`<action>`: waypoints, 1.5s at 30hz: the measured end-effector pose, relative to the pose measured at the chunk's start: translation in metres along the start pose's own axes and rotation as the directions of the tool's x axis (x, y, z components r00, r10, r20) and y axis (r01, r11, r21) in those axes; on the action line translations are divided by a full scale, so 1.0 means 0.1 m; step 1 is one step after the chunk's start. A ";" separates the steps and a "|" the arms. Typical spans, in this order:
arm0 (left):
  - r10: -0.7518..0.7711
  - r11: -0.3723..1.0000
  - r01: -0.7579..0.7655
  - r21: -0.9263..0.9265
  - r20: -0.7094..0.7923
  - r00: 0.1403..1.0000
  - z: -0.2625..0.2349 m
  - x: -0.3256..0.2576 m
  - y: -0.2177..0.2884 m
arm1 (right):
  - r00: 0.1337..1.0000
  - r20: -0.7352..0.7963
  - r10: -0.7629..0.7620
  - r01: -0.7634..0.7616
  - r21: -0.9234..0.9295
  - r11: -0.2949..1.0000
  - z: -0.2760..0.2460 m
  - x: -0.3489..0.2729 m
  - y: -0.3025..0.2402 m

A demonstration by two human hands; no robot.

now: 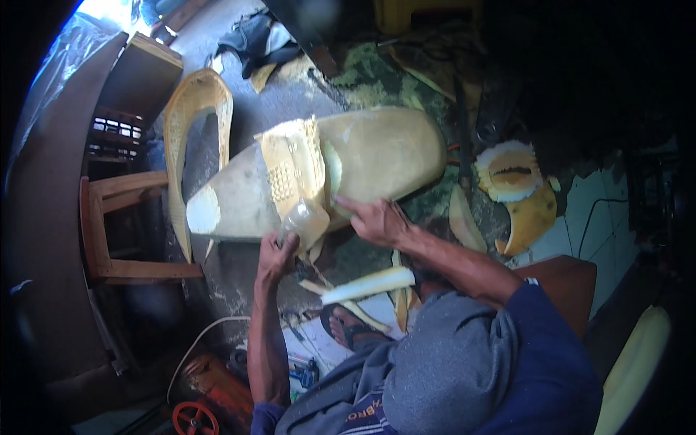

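Observation:
A long grey-beige seat-shaped foam cushion [384, 148] lies across the floor in front of me. Over its middle sits a yellow foam piece [291, 156] with a grid of small hollows and a ragged right edge. My left hand [275, 255] is closed around a clear plastic container [307, 220], tilted against the cushion's near edge; its contents are hard to make out. With the index finger stretched out, my right hand [378, 221] reaches to the cushion just right of the yellow piece and holds nothing visible. Its other fingers are partly curled.
Left stand a curved foam frame [176, 138] and a wooden frame [138, 270]. Foam offcuts [370, 284] lie by my foot, with more yellow foam pieces [533, 214] at right. A red machine with a handwheel [196, 419] sits at lower left. Dark cloth [257, 45] lies at the back.

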State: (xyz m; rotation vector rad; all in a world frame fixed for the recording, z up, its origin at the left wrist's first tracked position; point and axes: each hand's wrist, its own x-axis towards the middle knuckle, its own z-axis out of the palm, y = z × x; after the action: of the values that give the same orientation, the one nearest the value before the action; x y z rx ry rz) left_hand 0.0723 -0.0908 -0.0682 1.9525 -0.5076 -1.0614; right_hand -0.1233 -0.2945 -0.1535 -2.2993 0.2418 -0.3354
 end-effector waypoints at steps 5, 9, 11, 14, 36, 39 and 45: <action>0.176 0.983 -0.178 -0.038 -0.062 0.983 0.02 0.11 -0.09 | 0.995 -0.023 -0.095 0.094 -0.024 0.995 0.06 -0.02 -0.12; 0.087 0.993 -0.090 -0.076 -0.041 0.995 0.03 0.10 -0.14 | 0.996 0.002 0.084 -0.084 0.085 0.993 0.09 -0.07 -0.24; 0.137 0.989 -0.140 -0.050 -0.069 0.988 0.02 0.08 -0.15 | 0.923 0.383 -0.046 0.040 0.024 0.999 0.11 -0.07 -0.26; 0.111 0.992 -0.118 -0.048 -0.130 0.985 0.01 0.07 -0.17 | 0.993 0.104 0.063 -0.070 0.066 0.995 0.14 -0.07 -0.26; 0.109 0.981 -0.109 -0.161 -0.011 0.994 0.15 -0.03 -0.19 | 0.977 -0.124 0.171 -0.175 -0.020 0.984 -0.40 0.71 -0.12; 0.078 0.982 -0.082 -0.173 -0.027 0.997 0.17 -0.03 -0.15 | 0.956 0.172 0.236 -0.191 -0.246 0.950 -0.36 0.52 -0.23; 0.146 0.877 -0.179 -0.446 -0.108 0.983 0.21 -0.09 0.28 | 0.893 0.445 0.071 -0.156 0.156 0.975 -0.44 -0.11 -0.54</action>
State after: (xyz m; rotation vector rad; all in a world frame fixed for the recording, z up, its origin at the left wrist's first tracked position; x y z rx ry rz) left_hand 0.0509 -0.1109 -0.0471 1.4978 -0.3376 -0.9024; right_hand -0.1439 -0.2852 -0.0867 -2.0947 0.1089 0.2157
